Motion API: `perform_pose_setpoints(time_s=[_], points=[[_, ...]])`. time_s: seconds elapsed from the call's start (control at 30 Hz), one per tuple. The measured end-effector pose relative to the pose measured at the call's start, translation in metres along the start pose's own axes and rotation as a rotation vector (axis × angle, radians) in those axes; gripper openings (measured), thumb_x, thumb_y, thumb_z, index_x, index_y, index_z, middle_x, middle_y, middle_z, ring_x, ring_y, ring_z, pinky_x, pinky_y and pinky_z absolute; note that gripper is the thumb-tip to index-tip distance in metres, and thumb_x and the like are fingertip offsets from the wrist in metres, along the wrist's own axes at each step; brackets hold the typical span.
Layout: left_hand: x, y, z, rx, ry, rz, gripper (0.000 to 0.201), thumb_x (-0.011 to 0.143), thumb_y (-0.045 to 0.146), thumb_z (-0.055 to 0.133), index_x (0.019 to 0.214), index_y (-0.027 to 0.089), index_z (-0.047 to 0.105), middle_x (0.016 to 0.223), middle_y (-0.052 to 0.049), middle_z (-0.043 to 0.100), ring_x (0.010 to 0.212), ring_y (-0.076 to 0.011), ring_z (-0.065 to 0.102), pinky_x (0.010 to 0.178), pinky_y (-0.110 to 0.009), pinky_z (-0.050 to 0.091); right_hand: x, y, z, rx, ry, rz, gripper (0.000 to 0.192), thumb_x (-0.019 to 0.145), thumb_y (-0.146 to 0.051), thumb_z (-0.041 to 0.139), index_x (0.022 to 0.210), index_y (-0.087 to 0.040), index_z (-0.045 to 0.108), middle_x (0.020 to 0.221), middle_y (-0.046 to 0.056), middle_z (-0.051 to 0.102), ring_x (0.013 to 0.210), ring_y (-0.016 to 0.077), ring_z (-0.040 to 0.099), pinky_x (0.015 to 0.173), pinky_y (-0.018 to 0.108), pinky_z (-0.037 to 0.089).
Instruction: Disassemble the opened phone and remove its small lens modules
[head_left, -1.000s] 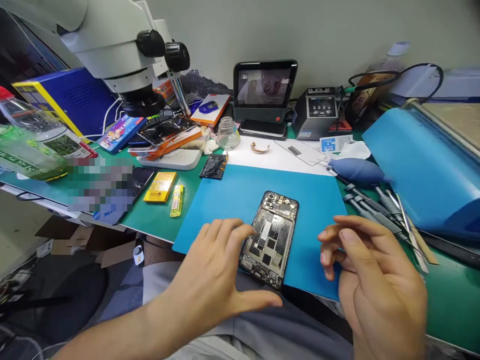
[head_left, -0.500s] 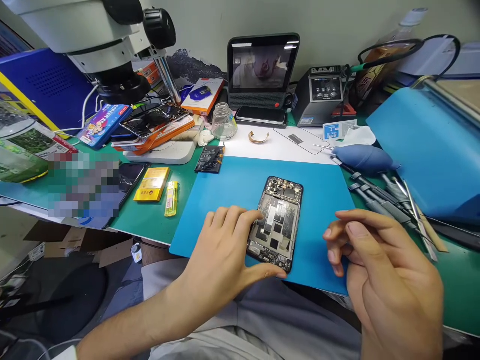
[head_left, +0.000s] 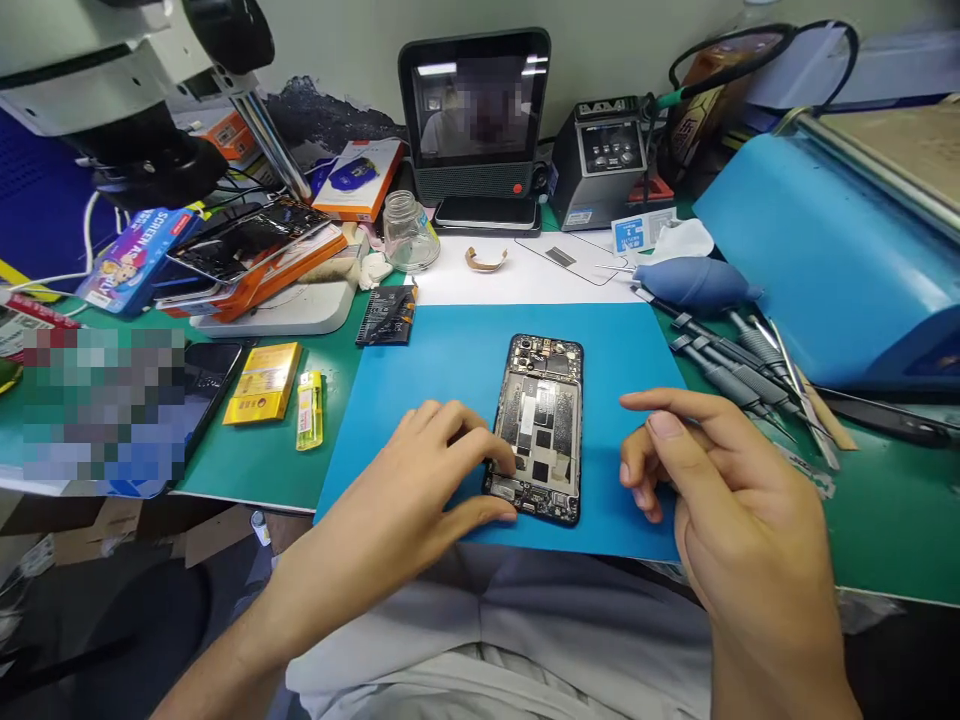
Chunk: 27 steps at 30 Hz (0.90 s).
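Note:
An opened smartphone [head_left: 541,425] lies on the blue mat [head_left: 630,345], its circuit boards and bare battery bay facing up. My left hand [head_left: 427,475] is at the phone's lower left side. Its index fingertip reaches over the frame, the thumb stretches along the bottom left corner, and the fingers are apart. To the right of the phone, my right hand [head_left: 731,500] hovers clear of it. There the index finger points out, the thumb is near it and the other fingers curl loosely, with nothing visible in them. A loose black battery [head_left: 386,315] rests at the mat's upper left corner.
Screwdrivers [head_left: 724,375], tweezers [head_left: 802,395] and a blue air blower [head_left: 694,285] lie on the right. A glass jar [head_left: 409,235] and smart display [head_left: 474,110] stand behind. On the left are a yellow box [head_left: 262,383], a lighter [head_left: 309,410] and an overhanging microscope [head_left: 150,150].
My left thumb has drawn back left from the phone's bottom edge to its lower left corner. My right hand keeps much the same pose. The camera view has shifted to the right.

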<state>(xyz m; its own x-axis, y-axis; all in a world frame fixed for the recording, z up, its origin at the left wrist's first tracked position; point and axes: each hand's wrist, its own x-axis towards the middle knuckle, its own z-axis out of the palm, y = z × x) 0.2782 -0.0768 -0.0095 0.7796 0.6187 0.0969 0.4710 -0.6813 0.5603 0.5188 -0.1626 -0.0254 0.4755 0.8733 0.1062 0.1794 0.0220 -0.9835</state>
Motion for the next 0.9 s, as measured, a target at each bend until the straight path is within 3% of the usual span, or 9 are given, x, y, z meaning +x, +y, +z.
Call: perform_pose_setpoints(time_s=[0.17,0.43,0.73,0.9], points=[[-0.006,-0.011,-0.006,-0.089,-0.018,0.037,0.016,0.112,0.033,0.069,0.129,0.032,0.068,0.125,-0.002,0.069,0.113,-0.0213,0.063,0.099,-0.037,0.050,0.000,0.000,-0.001,-0.021,0.003,0.015,0.034,0.109,-0.058,0.071,0.117,-0.026,0.078,0.072,0.000,0.066,0.057,0.0112,0.058,0.048,0.019,0.047],[-0.004,-0.016,-0.005,-0.181,-0.021,0.023,0.015,0.109,0.032,0.075,0.124,0.031,0.072,0.123,0.000,0.070,0.113,-0.0190,0.064,0.099,-0.034,0.049,-0.003,0.001,-0.002,-0.047,0.037,0.014,0.029,0.110,-0.054,0.071,0.116,-0.027,0.079,0.072,0.000,0.065,0.059,0.0120,0.058,0.048,0.021,0.047],[-0.002,-0.019,-0.008,-0.214,-0.054,-0.009,0.023,0.108,0.034,0.077,0.130,0.036,0.070,0.128,0.004,0.069,0.118,-0.0168,0.063,0.107,-0.032,0.044,-0.003,0.000,0.000,-0.060,0.107,0.024,0.024,0.106,-0.048,0.078,0.113,-0.026,0.082,0.070,0.002,0.065,0.058,0.0124,0.058,0.048,0.022,0.044],[-0.003,-0.019,-0.007,-0.240,-0.038,-0.055,0.040,0.107,0.041,0.077,0.143,0.037,0.062,0.137,0.001,0.067,0.127,-0.0199,0.063,0.110,-0.033,0.047,-0.003,0.007,-0.002,-0.036,0.131,0.001,0.020,0.104,-0.042,0.080,0.115,-0.026,0.083,0.071,0.003,0.063,0.063,0.0155,0.060,0.049,0.026,0.043]])
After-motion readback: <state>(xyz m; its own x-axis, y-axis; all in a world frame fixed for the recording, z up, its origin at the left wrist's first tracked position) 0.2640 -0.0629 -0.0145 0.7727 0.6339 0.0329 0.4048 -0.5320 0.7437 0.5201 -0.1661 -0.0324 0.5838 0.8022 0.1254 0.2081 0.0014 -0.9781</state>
